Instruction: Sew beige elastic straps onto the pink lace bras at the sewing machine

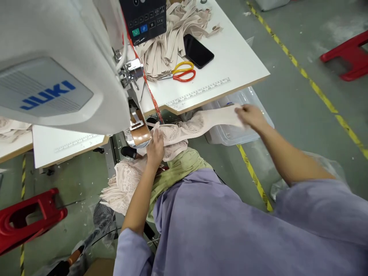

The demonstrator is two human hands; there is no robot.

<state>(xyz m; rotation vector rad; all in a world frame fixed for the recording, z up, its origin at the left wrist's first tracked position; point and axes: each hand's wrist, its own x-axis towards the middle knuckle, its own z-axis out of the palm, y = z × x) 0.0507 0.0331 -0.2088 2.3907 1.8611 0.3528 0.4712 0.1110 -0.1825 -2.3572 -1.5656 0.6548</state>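
Observation:
A pale pink lace bra (195,124) is stretched sideways in front of the JUKI sewing machine (86,76). Its wing end is pinched in my right hand (253,117), out to the right over a clear plastic bin. Close beside the machine's narrow arm end (139,134), my left hand (155,149) grips the bra's other part, fingers closed. Where the cloth meets the needle area cannot be made out. More lace bra pieces (128,178) hang in a bunch below and left of my left hand, near a green cloth (184,165) on my lap.
On the white table (238,65) lie beige fabric strips (161,50), yellow-and-red scissors (184,71) and a black phone (198,51). The clear bin (267,115) sits below the table edge. Red stools (31,214) stand on the floor at both sides. A control panel (143,21) hangs above.

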